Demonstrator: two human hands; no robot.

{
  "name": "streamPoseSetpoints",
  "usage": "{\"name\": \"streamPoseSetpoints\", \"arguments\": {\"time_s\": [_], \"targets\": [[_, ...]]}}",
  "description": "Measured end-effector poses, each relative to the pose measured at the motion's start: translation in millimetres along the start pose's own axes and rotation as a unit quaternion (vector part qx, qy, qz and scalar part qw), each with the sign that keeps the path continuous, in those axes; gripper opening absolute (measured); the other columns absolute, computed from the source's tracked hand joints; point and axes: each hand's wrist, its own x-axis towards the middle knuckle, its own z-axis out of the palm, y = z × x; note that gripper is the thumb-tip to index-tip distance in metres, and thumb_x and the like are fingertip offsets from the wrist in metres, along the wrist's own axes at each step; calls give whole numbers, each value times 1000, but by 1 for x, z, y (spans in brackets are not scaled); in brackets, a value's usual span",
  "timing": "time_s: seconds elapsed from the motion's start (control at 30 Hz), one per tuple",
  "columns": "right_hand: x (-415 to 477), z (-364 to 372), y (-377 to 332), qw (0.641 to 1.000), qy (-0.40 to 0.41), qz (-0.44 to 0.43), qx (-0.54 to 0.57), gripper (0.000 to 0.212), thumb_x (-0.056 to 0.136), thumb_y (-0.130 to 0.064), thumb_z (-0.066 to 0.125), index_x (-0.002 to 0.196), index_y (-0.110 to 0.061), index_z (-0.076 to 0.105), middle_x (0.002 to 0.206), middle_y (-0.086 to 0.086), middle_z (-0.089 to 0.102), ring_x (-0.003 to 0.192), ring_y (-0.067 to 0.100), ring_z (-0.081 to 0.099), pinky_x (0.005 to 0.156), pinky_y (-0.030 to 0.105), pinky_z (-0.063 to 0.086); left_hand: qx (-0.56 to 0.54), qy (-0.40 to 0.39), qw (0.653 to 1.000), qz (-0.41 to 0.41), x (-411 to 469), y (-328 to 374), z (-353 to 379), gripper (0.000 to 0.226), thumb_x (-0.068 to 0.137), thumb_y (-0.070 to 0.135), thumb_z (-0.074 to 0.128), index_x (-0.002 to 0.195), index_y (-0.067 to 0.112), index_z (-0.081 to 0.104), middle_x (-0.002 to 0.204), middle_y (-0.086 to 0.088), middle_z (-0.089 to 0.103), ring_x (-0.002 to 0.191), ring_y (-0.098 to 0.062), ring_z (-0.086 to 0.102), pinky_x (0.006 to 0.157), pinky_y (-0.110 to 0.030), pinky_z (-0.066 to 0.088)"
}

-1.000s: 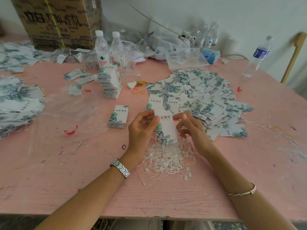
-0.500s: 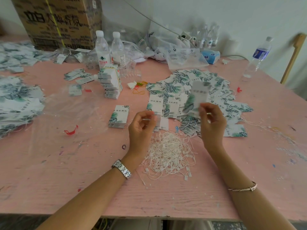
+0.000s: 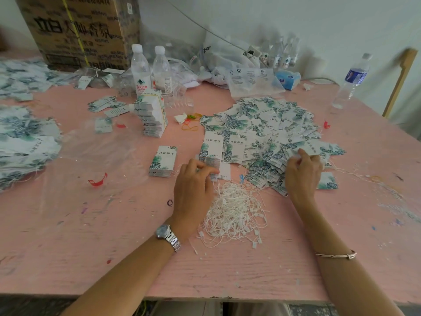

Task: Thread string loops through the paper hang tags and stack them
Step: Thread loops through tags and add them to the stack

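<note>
— While the string pile (image 3: 234,213) lies loose, where are the hands?
— Left hand (image 3: 193,185), just left of it, curls against a small tag stack (image 3: 210,153); whether it grips, I can't tell. Right hand (image 3: 303,172), beyond it rightward, pinches a tag (image 3: 290,153) on the heap (image 3: 262,124).

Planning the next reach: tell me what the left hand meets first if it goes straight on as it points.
Probably the small stack of hang tags just ahead of the left hand; its fingertips may already touch it.

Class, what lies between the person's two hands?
Head view: tangled white string loops and leaf-printed paper hang tags lie between left hand and right hand.
</note>
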Motion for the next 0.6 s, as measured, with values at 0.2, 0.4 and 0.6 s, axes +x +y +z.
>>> {"name": "streamPoseSetpoints", "arguments": {"time_s": [0.2,0.4,0.6], "targets": [[-6,0,-7,1000,0,-24,1,46,97,-13,48,142,-10,47,123,15,49,118,29,43,102,41,36,68,-30,996,57,6,-3,-9,24,86,5,75,105,20,77,104,-6,60,97,-27,53,77,-34,44],[-19,1,-16,994,20,-103,32,36,94,-6,54,129,-9,58,112,11,51,109,21,44,89,28,30,71,-17,995,68,5,-4,-10,9,83,19,80,89,13,76,97,-8,61,92,-29,55,73,-41,49],[-37,2,-29,944,-116,-274,144,22,99,-21,56,104,-8,72,95,1,57,95,17,51,84,35,42,26,17,994,106,4,-1,-5,7,91,20,72,91,13,69,99,-6,58,91,-25,55,75,-40,47]]}}
